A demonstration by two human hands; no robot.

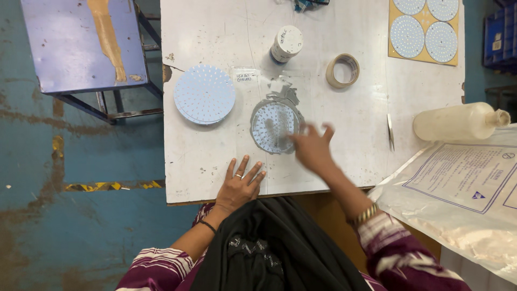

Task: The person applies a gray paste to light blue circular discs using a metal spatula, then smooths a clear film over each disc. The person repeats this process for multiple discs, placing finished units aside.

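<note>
- Looking down from the head view: white desk (pixel 344 124), scuffed, worker seated at its near edge.
- Left hand (pixel 240 182) lies flat on the desk, palm down, fingers spread, ring on one finger, gripping nothing. It sits just below the work spot and reads as a brace.
- Right hand (pixel 312 146) is motion-blurred, fingers loosely spread, at the right edge of the round perforated disc (pixel 273 126). Fingertips seem to touch its rim; can't tell if anything small is pinched, none shows.
- Disc lies flat near the desk's middle, inside a grey smeared ring (pixel 284 96) of residue. The stain marks this as the regular working spot, within reach of both hands.
- Stack of matching pale blue discs (pixel 204 94) sits left of it, near but apart, on the left hand's side.
- Small white jar (pixel 286 43), lid on, stands upright behind the disc; roll of tape (pixel 343 70) lies flat to its right. Both are near the work spot.
- Yellow sheet carrying four discs (pixel 424 28) sits at the far right corner, well apart.
- Thin blade-like tool (pixel 390 131) lies right of the right hand, untouched.
- Plastic bottle (pixel 459 122) lies on its side at the right edge, beside a clear bag with a printed sheet (pixel 463 188).
- Blue stool (pixel 81 43) stands on the floor to the left.
</note>
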